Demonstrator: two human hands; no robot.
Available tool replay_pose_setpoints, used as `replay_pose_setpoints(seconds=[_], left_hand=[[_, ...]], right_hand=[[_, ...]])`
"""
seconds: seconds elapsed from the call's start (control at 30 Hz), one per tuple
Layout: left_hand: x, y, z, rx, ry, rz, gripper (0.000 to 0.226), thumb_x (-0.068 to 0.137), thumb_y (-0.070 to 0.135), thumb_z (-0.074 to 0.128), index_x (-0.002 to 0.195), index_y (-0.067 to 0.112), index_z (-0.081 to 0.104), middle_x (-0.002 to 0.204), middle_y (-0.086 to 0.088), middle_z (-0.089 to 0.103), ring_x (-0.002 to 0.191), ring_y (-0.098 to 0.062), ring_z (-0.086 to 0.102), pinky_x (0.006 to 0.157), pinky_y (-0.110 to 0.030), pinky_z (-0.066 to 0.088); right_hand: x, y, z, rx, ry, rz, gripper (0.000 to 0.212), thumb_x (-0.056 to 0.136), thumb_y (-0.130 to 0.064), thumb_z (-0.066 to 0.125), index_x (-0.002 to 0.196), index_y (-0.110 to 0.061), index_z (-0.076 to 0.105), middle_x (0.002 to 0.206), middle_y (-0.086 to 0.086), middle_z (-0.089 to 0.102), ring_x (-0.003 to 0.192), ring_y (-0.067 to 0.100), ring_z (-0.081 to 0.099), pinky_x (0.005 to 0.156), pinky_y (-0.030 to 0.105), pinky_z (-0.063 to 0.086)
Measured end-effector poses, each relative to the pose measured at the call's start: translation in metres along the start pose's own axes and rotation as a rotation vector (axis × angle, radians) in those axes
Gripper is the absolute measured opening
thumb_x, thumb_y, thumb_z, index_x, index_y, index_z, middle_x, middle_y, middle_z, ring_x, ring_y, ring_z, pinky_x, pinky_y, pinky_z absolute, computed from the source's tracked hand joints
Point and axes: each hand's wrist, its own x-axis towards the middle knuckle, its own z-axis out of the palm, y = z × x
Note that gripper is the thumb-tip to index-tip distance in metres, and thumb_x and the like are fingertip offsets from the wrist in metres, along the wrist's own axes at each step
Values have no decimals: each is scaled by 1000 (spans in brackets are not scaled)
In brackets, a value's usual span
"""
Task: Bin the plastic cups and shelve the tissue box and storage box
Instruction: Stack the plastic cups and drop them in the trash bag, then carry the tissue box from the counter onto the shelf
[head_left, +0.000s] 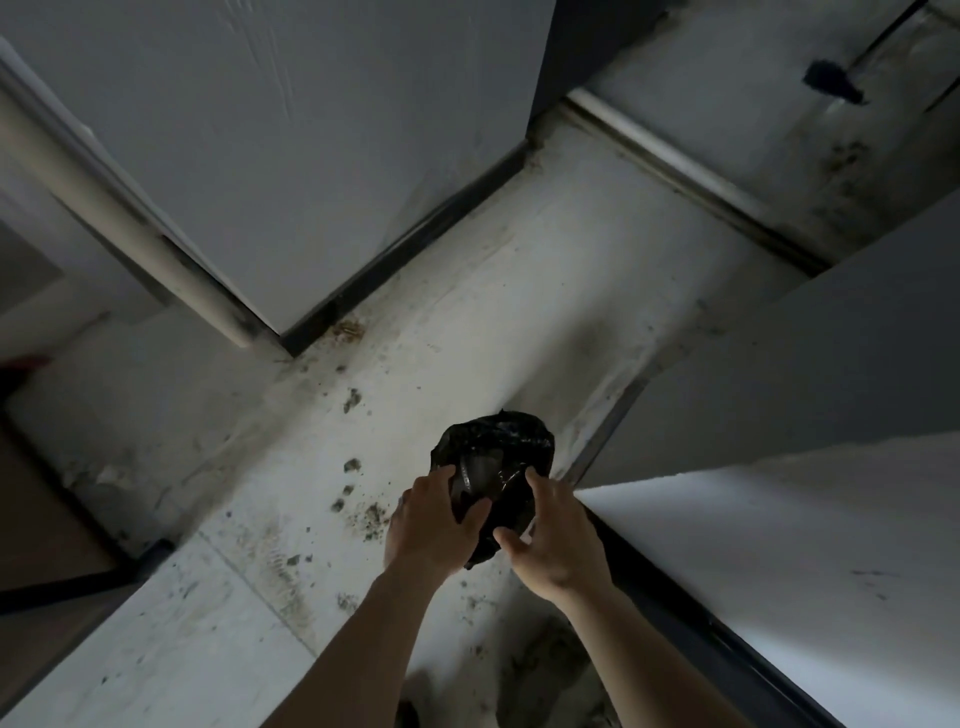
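A black plastic bin bag (498, 441) hangs low over a dirty pale floor, its mouth partly open. A clear plastic cup (475, 470) shows inside the opening. My left hand (431, 519) grips the bag's near left edge, thumb pressed on the plastic. My right hand (550, 535) is at the bag's right side with fingers spread; its fingertips touch the plastic, but I cannot tell if it grips. No tissue box or storage box is in view.
A grey door (291, 156) with a dark skirting strip stands ahead on the left. A white pipe (119, 218) runs down beside it. Grey walls close in on the right. Dirt specks (353, 400) dot the floor.
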Motion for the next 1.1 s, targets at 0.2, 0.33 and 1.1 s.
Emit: replay_pose_setpoints(seconds=[0.2, 0.33, 1.1], left_hand=[[-42, 20, -56, 314, -7, 149, 87, 89, 72, 43, 160, 26, 21, 165, 0, 30, 153, -23, 25, 126, -42, 19], [-83, 52, -112, 462, 27, 274, 88, 90, 73, 40, 161, 26, 17, 170, -2, 21, 157, -22, 15, 128, -42, 9], [-367, 212, -388, 536, 370, 559, 86, 86, 76, 47, 156, 30, 29, 157, 2, 43, 143, -23, 42, 120, -40, 31]], right_hand=[[-43, -25, -50, -168, 13, -62, 81, 95, -50, 58, 159, -23, 17, 162, 4, 29, 147, 27, 34, 115, 41, 38], [-85, -57, -99, -239, 50, -87, 79, 95, -47, 60, 159, -22, 20, 159, 6, 32, 144, 28, 36, 114, 42, 40], [-372, -221, -345, -257, 525, -335, 74, 95, -42, 62, 157, -21, 27, 161, 8, 32, 141, 30, 39, 110, 45, 41]])
